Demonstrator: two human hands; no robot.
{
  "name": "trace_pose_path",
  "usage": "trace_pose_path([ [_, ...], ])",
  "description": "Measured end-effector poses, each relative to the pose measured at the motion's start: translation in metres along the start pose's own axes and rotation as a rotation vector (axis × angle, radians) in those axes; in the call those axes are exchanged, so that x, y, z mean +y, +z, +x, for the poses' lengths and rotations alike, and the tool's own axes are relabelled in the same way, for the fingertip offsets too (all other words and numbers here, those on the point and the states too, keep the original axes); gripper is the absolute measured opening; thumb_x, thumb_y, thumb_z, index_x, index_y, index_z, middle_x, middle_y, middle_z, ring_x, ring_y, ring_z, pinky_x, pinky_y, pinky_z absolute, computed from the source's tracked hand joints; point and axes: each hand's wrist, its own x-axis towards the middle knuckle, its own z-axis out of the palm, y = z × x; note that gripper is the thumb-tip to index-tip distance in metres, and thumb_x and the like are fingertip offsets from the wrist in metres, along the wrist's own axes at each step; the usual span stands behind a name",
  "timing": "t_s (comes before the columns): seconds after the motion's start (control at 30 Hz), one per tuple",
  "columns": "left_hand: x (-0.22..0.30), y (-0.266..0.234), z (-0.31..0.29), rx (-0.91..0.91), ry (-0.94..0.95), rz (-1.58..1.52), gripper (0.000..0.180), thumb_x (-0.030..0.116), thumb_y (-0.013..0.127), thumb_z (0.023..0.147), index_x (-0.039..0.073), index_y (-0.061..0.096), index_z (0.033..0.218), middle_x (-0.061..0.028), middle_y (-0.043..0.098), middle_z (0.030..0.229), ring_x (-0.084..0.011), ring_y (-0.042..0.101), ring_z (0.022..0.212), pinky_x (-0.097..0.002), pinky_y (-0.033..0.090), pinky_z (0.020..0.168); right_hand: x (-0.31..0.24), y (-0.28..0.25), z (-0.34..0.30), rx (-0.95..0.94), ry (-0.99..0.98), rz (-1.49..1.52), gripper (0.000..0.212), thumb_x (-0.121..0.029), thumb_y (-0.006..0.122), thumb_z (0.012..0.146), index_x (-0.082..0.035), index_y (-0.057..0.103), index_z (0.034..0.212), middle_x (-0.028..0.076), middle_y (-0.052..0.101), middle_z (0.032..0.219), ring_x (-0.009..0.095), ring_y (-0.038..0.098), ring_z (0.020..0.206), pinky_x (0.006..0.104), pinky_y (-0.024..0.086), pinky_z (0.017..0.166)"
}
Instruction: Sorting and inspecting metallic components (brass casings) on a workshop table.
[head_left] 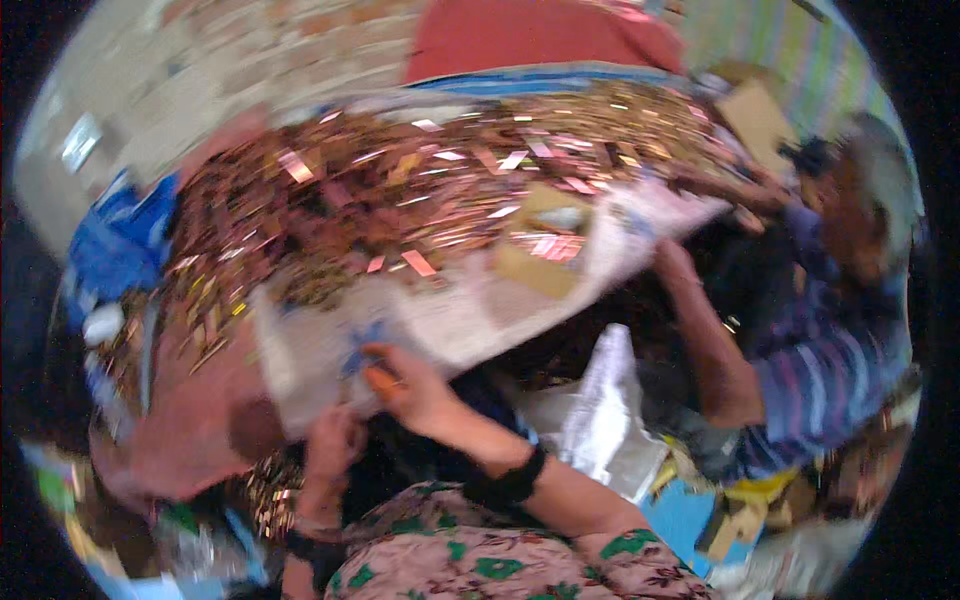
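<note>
A large whitish sack [470, 300] lies tilted across the middle, and a big heap of small coppery and golden metal bits [420, 180] covers its upper part. My left hand [333, 445] grips the sack's lower edge. My right hand [410, 385] clutches the same edge a little higher, fingers closed on the cloth by a blue mark. The picture is blurred by motion.
Another person in a striped purple shirt [820, 370] at the right holds the sack's far end with an outstretched arm [700, 330]. A silvery bag [600, 410] lies below the sack. Blue sheeting [115, 245] is at the left, a red cloth [540, 35] at the top.
</note>
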Motion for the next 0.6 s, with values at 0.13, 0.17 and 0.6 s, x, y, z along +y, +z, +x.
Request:
trace_pose_path([
  [0.13,0.016,0.011,-0.023,0.024,-0.186,-0.164,0.023,0.024,0.044,0.093,0.006,0.054,0.084,0.0019,0.046,0.064,-0.0068,0.041,0.051,-0.0224,0.033,0.045,-0.011,-0.003,0.000,-0.319,0.338,0.331,0.030,-0.014,0.053,0.089,0.001,0.050,0.115,0.012,0.062,0.097,0.018,0.058,0.089,0.0297,0.046,0.077],
  [0.17,0.013,0.008,-0.025,-0.007,-0.209,-0.158,0.022,0.023,0.044,0.093,0.005,0.054,0.084,0.0020,0.047,0.065,-0.0067,0.042,0.053,-0.0225,0.035,0.047,-0.013,-0.002,-0.002,-0.365,0.324,0.288,0.028,-0.013,0.053,0.089,0.001,0.051,0.114,0.012,0.062,0.097,0.018,0.058,0.088,0.0297,0.046,0.077],
  [0.6,0.004,-0.001,-0.041,0.043,-0.142,-0.045,0.020,0.020,0.049,0.090,0.002,0.051,0.081,-0.0003,0.046,0.063,-0.0088,0.044,0.056,-0.0257,0.038,0.051,-0.010,0.011,0.008,-0.575,0.427,0.158,0.016,-0.010,0.059,0.084,0.001,0.055,0.095,0.008,0.060,0.082,0.013,0.055,0.074,0.0268,0.045,0.067],
])
